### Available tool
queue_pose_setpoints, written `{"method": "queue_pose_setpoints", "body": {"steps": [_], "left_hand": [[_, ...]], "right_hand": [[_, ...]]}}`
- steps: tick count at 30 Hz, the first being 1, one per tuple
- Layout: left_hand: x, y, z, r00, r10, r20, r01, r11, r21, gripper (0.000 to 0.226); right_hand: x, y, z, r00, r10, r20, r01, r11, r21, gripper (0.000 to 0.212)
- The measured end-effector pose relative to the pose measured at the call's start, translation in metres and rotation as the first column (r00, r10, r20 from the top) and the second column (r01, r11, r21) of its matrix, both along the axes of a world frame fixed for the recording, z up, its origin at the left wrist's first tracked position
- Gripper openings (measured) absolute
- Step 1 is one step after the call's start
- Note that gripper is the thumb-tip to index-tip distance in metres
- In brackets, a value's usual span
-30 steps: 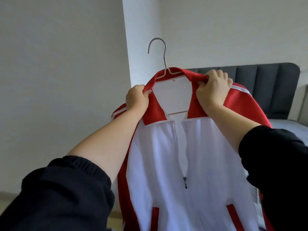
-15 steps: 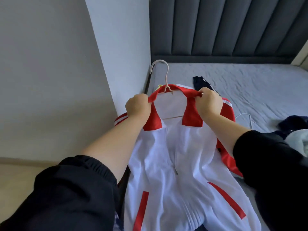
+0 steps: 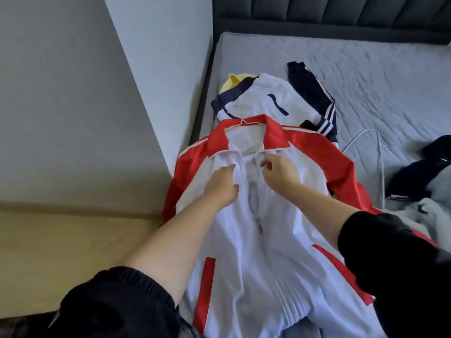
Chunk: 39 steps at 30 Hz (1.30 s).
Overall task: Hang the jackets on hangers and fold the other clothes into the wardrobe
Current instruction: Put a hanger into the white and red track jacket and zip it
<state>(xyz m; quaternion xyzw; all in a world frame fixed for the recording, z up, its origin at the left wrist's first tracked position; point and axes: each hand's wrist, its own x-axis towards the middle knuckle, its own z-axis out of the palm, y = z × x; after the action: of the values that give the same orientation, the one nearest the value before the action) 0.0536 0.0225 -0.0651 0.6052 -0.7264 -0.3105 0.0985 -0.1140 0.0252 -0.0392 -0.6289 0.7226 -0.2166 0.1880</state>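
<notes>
A red and white jacket (image 3: 258, 252) lies front-up on the grey bed (image 3: 366, 76), partly unzipped, with the zip pull halfway down. A thin hanger (image 3: 244, 122) sits inside its red collar; only a short bit of wire shows. My left hand (image 3: 223, 185) rests with fairly straight fingers on the left front panel, just left of the zip. My right hand (image 3: 278, 175) is at the right front edge, fingers curled and pinching the fabric by the zip.
A navy and white jacket (image 3: 271, 98) lies beyond the collar, over a yellow garment (image 3: 235, 81). A spare white hanger (image 3: 366, 140) lies on the mattress to the right. Dark and pale clothes (image 3: 419, 181) are piled at the right edge. A wall corner (image 3: 156, 93) borders the bed's left side.
The jacket, held up in the air by its collar, has been laid down on the bed. Both hands let go of the collar and moved down to the chest beside the zip.
</notes>
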Motion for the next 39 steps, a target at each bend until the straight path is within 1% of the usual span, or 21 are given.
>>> {"method": "queue_pose_setpoints", "body": {"steps": [1, 3, 5, 6, 8, 9, 10, 12, 14, 17, 19, 22, 23, 25, 26, 27, 29, 31, 33, 36, 39], "left_hand": [[-0.002, 0.010, -0.011, 1.000, -0.001, 0.006, 0.001, 1.000, 0.012, 0.061], [-0.005, 0.027, -0.030, 0.999, -0.023, 0.026, 0.023, 1.000, -0.002, 0.056], [-0.005, 0.048, -0.049, 0.998, -0.059, 0.039, 0.060, 0.998, -0.032, 0.058], [-0.003, 0.058, -0.058, 0.994, -0.080, 0.070, 0.084, 0.995, -0.058, 0.059], [-0.002, 0.077, -0.074, 0.971, -0.140, 0.193, 0.166, 0.978, -0.128, 0.060], [-0.001, 0.083, -0.077, 0.956, -0.164, 0.244, 0.207, 0.965, -0.161, 0.060], [-0.002, 0.087, -0.078, 0.950, -0.171, 0.262, 0.225, 0.956, -0.189, 0.059], [-0.003, 0.088, -0.074, 0.962, -0.143, 0.233, 0.196, 0.956, -0.220, 0.052], [-0.004, 0.087, -0.068, 0.966, -0.133, 0.222, 0.185, 0.955, -0.231, 0.038], [-0.009, 0.092, -0.062, 0.956, -0.160, 0.245, 0.203, 0.966, -0.161, 0.023], [-0.012, 0.095, -0.061, 0.952, -0.156, 0.264, 0.185, 0.979, -0.087, 0.025], [-0.019, 0.097, -0.061, 0.937, -0.153, 0.314, 0.163, 0.987, -0.005, 0.042], [-0.022, 0.097, -0.061, 0.934, -0.143, 0.327, 0.147, 0.989, 0.013, 0.048], [-0.029, 0.099, -0.059, 0.940, -0.093, 0.330, 0.086, 0.996, 0.033, 0.062], [-0.032, 0.099, -0.058, 0.945, -0.061, 0.320, 0.054, 0.998, 0.032, 0.065], [-0.035, 0.099, -0.059, 0.951, -0.038, 0.307, 0.031, 0.999, 0.026, 0.063], [-0.038, 0.099, -0.059, 0.961, -0.012, 0.277, 0.007, 1.000, 0.021, 0.047], [-0.036, 0.099, -0.059, 0.972, 0.000, 0.236, -0.005, 1.000, 0.020, 0.026], [-0.034, 0.099, -0.061, 0.980, 0.001, 0.201, -0.004, 1.000, 0.015, 0.013], [-0.033, 0.098, -0.062, 0.984, -0.003, 0.180, -0.001, 1.000, 0.019, 0.012], [-0.031, 0.096, -0.064, 0.973, -0.046, 0.228, 0.044, 0.999, 0.014, 0.022]], "right_hand": [[0.003, 0.009, -0.012, 0.999, 0.032, -0.020, -0.029, 0.994, 0.109, 0.020], [0.004, 0.026, -0.031, 0.994, 0.098, -0.045, -0.079, 0.944, 0.320, 0.013], [0.000, 0.042, -0.046, 0.995, 0.103, 0.000, -0.090, 0.864, 0.495, 0.026], [-0.002, 0.049, -0.051, 0.995, 0.095, 0.029, -0.095, 0.818, 0.567, 0.032], [-0.007, 0.058, -0.058, 0.989, 0.143, 0.035, -0.133, 0.762, 0.634, 0.040], [-0.007, 0.061, -0.060, 0.986, 0.168, 0.020, -0.142, 0.757, 0.638, 0.041], [-0.007, 0.063, -0.063, 0.985, 0.172, 0.011, -0.141, 0.766, 0.628, 0.038], [-0.005, 0.067, -0.069, 0.990, 0.140, 0.021, -0.125, 0.795, 0.593, 0.032], [-0.003, 0.072, -0.074, 0.993, 0.105, 0.062, -0.121, 0.820, 0.560, 0.033], [-0.005, 0.076, -0.075, 0.984, 0.030, 0.174, -0.120, 0.834, 0.539, 0.032], [-0.009, 0.077, -0.075, 0.952, -0.081, 0.295, -0.087, 0.852, 0.516, 0.025], [-0.015, 0.082, -0.075, 0.832, -0.250, 0.495, -0.033, 0.868, 0.495, 0.019], [-0.017, 0.083, -0.074, 0.798, -0.274, 0.537, -0.033, 0.870, 0.492, 0.020], [-0.017, 0.086, -0.069, 0.767, -0.277, 0.579, -0.062, 0.866, 0.496, 0.023], [-0.016, 0.088, -0.066, 0.758, -0.277, 0.590, -0.083, 0.857, 0.509, 0.024], [-0.015, 0.090, -0.062, 0.751, -0.281, 0.597, -0.102, 0.845, 0.526, 0.026], [-0.012, 0.091, -0.053, 0.773, -0.253, 0.582, -0.140, 0.826, 0.546, 0.027], [-0.011, 0.089, -0.044, 0.838, -0.188, 0.512, -0.155, 0.818, 0.553, 0.021], [-0.010, 0.085, -0.038, 0.863, -0.184, 0.471, -0.141, 0.807, 0.573, 0.015], [-0.005, 0.078, -0.031, 0.812, -0.319, 0.488, -0.085, 0.763, 0.641, 0.012], [0.003, 0.070, -0.028, 0.728, -0.439, 0.527, -0.052, 0.730, 0.681, 0.020]]}}
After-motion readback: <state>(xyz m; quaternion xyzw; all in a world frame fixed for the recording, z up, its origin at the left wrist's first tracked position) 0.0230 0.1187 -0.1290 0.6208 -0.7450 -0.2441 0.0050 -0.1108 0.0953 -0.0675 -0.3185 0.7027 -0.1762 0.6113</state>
